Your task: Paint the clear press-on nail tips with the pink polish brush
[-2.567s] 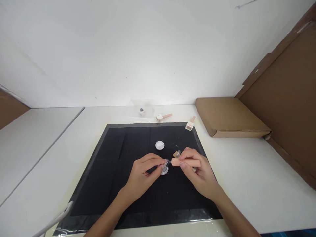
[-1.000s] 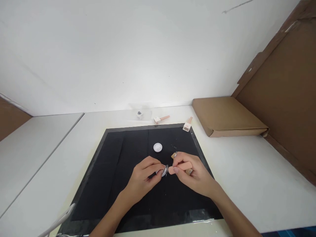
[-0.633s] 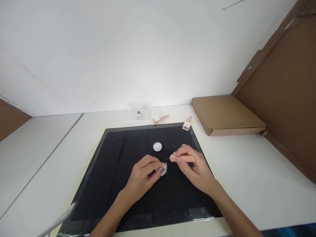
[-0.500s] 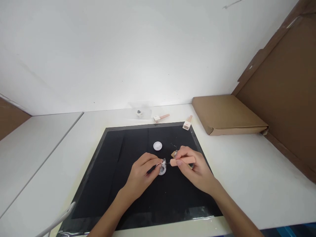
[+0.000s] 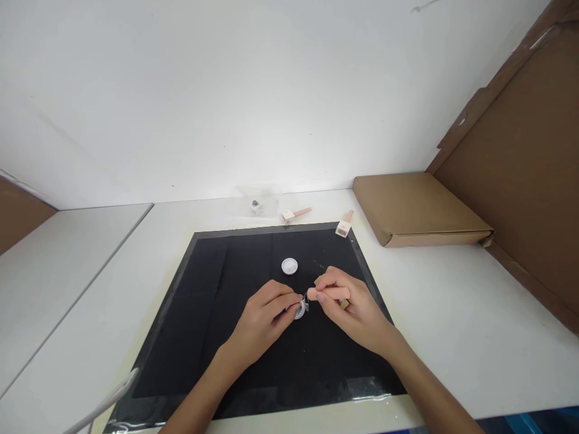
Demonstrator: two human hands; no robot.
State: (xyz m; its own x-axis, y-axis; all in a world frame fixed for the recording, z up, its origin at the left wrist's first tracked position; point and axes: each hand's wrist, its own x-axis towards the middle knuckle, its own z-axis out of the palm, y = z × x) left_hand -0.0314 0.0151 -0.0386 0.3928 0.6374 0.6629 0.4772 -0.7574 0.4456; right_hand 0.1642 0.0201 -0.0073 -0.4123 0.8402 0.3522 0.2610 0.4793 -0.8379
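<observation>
My left hand (image 5: 268,316) pinches a small round white-and-silvery dish (image 5: 299,310) over the black mat (image 5: 194,319). A bit of shiny clear material sticks up at the dish's right side. Between the fingers of my right hand (image 5: 355,307) lies a small brush with a pink handle (image 5: 332,293), its thin dark tip pointing left at the dish's edge. Partly hidden under that hand is a yellowish object (image 5: 344,303), whose kind I cannot make out. Behind both hands a round white lid (image 5: 289,266) lies on the mat.
Along the back lie two white block-like pieces with pink handles, one near the middle (image 5: 288,216) and another (image 5: 344,228) at the mat's corner. A clear bag (image 5: 266,208) holds a small item. A flat cardboard box (image 5: 420,205) stands at right. A white rod (image 5: 106,401) crosses the lower left.
My right hand has shifted the brush slightly left, closer to the dish. The shiny clear piece by the dish now leans further right. My left hand keeps its pinch.
</observation>
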